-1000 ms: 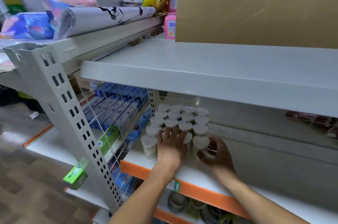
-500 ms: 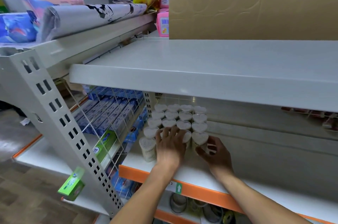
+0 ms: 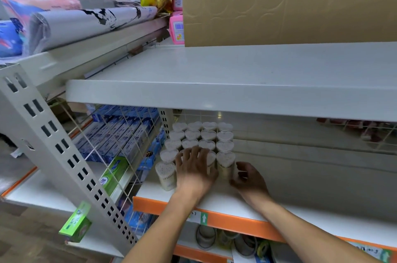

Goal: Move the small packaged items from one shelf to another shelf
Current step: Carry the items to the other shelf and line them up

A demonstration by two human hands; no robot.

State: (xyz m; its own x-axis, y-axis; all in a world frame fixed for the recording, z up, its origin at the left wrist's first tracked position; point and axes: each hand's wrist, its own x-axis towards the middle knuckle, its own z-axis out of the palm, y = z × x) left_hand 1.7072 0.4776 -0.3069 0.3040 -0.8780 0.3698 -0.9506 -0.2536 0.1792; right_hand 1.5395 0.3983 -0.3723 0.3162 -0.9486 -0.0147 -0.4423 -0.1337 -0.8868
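Several clear heart-shaped tubs of cotton swabs (image 3: pixel 207 135) stand in rows at the left end of the lower shelf (image 3: pixel 223 202), which has an orange front edge. My left hand (image 3: pixel 194 169) lies over the front rows, with its fingers curled across the lids and its thumb against a tub's side. One tub (image 3: pixel 165 175) stands free just left of that hand. My right hand (image 3: pixel 247 177) curls round the right side of the front-right tub (image 3: pixel 225 160). The tubs under my left hand are mostly hidden.
A wide white upper shelf (image 3: pixel 214 73) overhangs the tubs, with a tall cardboard box (image 3: pixel 279 3) at its back. A wire divider (image 3: pixel 137 151) left of the tubs separates blue toothpaste boxes (image 3: pixel 116 136). A perforated upright (image 3: pixel 64 155) stands at the left, and green boxes (image 3: pixel 75 223) lie lower.
Both hands stay at the front row of tubs with hardly any movement. The view has shifted slightly to the left.
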